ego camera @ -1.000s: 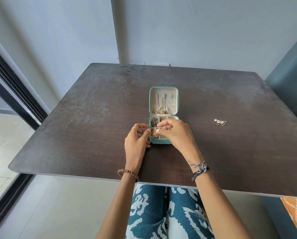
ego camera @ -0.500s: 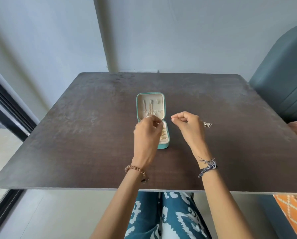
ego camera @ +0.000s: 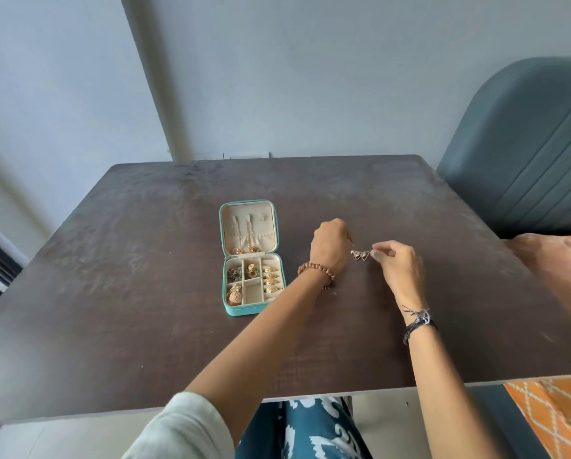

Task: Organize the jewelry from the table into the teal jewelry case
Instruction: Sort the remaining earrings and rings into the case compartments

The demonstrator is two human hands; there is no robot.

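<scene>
Triangle earrings [ego camera: 359, 255]: right of centre frame, on the dark table [ego camera: 145, 293], pair lying side by side, long axis left-right.
Right hand [ego camera: 397, 270]: fingertips pinch the pair's right end, likely to lift.
Left hand [ego camera: 330, 248]: curled beside them; grip hidden.
Teal jewelry case [ego camera: 249, 256]: open, left of centre.

You'll find no text, label, brand, number or sign that can be read anywhere here, neither on the teal jewelry case [ego camera: 251, 260] nor on anything around it on the table [ego camera: 145, 260].
</scene>
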